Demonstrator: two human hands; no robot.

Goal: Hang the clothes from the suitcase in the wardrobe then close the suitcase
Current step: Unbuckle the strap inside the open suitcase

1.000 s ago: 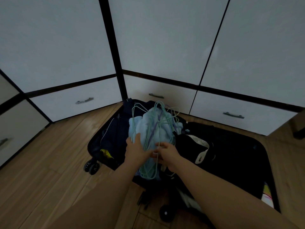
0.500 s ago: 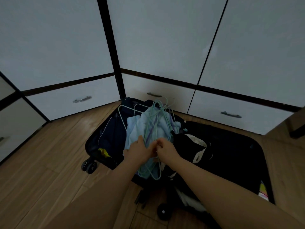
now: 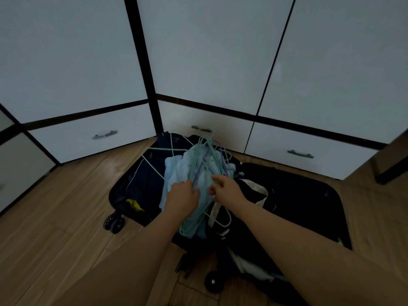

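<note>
An open black suitcase [image 3: 309, 195] lies on the wooden floor in front of the white wardrobe [image 3: 209, 51]. In its middle sits a pale blue garment [image 3: 176, 171] with a tangle of thin mint, white and purple wire hangers [image 3: 205, 155] on top. My left hand [image 3: 182, 198] grips some of the hangers at the bundle's left side. My right hand [image 3: 227, 189] pinches hanger wires just to the right, a small gap between the two hands. Dark clothes [image 3: 254, 195] with a white trim fill the suitcase to the right.
Wardrobe doors are shut; drawers with metal handles [image 3: 103, 134] run along the bottom. Suitcase wheels [image 3: 113, 224] stick out at the front left and near my arms. A dark furniture leg [image 3: 390, 171] stands at the right edge. Wooden floor [image 3: 55, 217] stretches to the left.
Both hands have moved up the hanger bundle and drawn slightly apart. One mint hanger has spread out to the left over the dark clothes.
</note>
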